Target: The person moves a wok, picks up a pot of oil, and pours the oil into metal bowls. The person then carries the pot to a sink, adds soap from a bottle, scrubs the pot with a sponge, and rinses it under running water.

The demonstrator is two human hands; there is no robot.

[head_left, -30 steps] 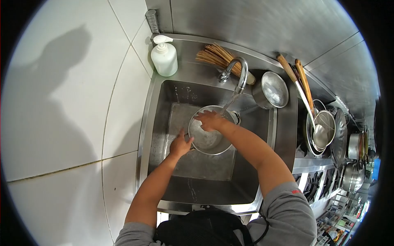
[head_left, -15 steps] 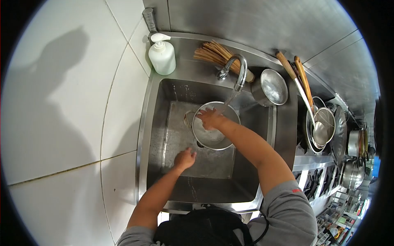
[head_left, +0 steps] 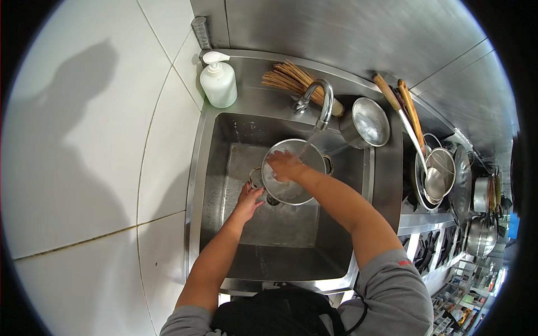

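A round metal pot [head_left: 297,193] with two loop handles sits in the stainless steel sink [head_left: 280,229]. Water runs from the faucet [head_left: 325,112] into it. Inside the pot is my right hand [head_left: 284,166], its fingers stretched out toward the left inner wall; whether anything lies under the palm is hidden. Just below the pot's left handle [head_left: 255,176], my left hand [head_left: 248,203] has its fingers apart and holds nothing. Its fingertips are close to the handle and rim; I cannot tell if they touch. Part of the drain [head_left: 273,201] shows under the pot.
A white pump bottle [head_left: 219,84] stands on the sink's back left corner. Behind the faucet lies a bamboo brush [head_left: 291,78]. A metal saucepan [head_left: 370,122] rests at the back right. Farther right are a ladle [head_left: 435,182] and strainers [head_left: 443,162] with wooden handles.
My left hand has moved up toward the pot's left handle, its fingers spreading. The pot has turned slightly, showing its right handle. My right hand stays inside the pot.
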